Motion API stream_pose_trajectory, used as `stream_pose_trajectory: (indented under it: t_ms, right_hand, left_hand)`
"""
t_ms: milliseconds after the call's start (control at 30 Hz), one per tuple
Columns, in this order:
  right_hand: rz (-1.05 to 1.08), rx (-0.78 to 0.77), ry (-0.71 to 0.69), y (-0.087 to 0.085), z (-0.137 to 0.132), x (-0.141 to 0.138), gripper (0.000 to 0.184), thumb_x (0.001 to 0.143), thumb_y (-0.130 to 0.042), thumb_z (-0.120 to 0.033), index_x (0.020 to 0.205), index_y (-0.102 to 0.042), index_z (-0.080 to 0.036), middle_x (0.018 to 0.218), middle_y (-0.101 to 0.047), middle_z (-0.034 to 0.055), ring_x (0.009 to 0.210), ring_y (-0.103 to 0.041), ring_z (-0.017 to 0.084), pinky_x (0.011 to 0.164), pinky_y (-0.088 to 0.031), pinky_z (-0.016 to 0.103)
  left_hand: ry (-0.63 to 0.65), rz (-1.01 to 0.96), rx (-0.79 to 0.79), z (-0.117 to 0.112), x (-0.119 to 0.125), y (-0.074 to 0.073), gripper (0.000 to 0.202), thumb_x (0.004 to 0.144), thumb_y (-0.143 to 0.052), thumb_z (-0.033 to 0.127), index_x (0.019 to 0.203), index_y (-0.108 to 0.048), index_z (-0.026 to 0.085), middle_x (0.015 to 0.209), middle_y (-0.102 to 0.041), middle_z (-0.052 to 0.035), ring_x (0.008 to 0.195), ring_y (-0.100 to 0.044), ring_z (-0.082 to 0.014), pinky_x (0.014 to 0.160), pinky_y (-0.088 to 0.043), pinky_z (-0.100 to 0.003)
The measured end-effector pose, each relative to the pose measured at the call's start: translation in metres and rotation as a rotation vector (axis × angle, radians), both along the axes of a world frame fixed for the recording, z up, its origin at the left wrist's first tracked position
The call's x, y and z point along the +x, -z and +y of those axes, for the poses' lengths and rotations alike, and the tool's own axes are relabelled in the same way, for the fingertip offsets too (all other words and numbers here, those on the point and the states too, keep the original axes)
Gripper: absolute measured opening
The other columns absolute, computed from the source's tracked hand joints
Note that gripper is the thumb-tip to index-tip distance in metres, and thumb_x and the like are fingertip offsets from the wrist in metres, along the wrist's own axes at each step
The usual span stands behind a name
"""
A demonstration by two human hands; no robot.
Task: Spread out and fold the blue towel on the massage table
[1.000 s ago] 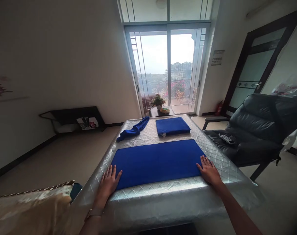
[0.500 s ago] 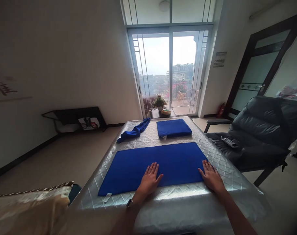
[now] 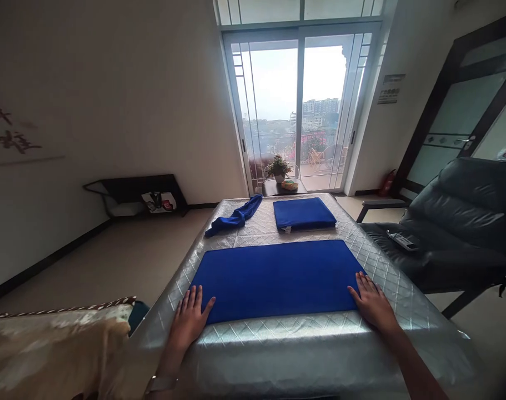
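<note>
A blue towel [image 3: 277, 278] lies flat and smooth across the silvery table cover [image 3: 311, 364]. On its near left corner rests my left hand [image 3: 189, 316], palm down with the fingers spread. My right hand [image 3: 373, 303] lies flat at the towel's near right corner, its fingers stretched out. Neither hand grips anything. Beyond the flat towel sits a folded stack of blue cloth [image 3: 305, 214] with a small white tag at its near edge. To the left of that stack, a crumpled blue cloth [image 3: 235, 216] lies in a long twisted shape.
A dark padded armchair [image 3: 456, 216] stands close along the table's right side. At the lower left is a cloth-covered piece of furniture [image 3: 61, 350]. Past the far edge, a small table bears a potted plant [image 3: 279, 168] before glass sliding doors [image 3: 269, 100].
My left hand has slid left from the middle of the towel's near edge to its left corner, covering the white tag there. My right hand stays at the right corner. The view has shifted slightly.
</note>
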State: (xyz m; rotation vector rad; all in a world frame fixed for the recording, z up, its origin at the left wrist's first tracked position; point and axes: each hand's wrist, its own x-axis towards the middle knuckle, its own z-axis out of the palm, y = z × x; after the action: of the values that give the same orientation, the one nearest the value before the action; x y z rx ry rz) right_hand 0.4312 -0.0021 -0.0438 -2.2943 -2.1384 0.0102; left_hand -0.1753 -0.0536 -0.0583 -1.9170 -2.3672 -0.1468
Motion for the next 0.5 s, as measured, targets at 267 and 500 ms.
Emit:
stream_pose_trajectory:
  t_ms: [267, 500]
  right_hand:
    - [0.023, 0.013, 0.065, -0.031, 0.005, -0.028, 0.074, 0.102, -0.023, -0.046, 0.160, -0.028, -0.002, 0.168, -0.023, 0.0168, 0.156, -0.019, 0.030, 0.126, -0.018, 0.047]
    - [0.283, -0.036, -0.366, -0.059, 0.016, -0.183, 0.071, 0.105, -0.015, -0.051, 0.162, -0.029, -0.011, 0.169, -0.022, 0.0087, 0.157, -0.015, 0.022, 0.127, -0.013, 0.043]
  left_hand:
    - [-0.078, -0.041, -0.034, 0.002, 0.016, -0.004, 0.095, 0.093, -0.018, 0.074, 0.161, -0.025, 0.007, 0.168, -0.021, -0.0165, 0.156, -0.021, -0.0327, 0.125, -0.019, -0.052]
    - [-0.050, -0.055, -0.010, 0.001, 0.014, -0.007, 0.092, 0.094, -0.016, 0.071, 0.158, -0.032, 0.007, 0.166, -0.028, -0.0193, 0.154, -0.028, -0.0346, 0.123, -0.025, -0.055]
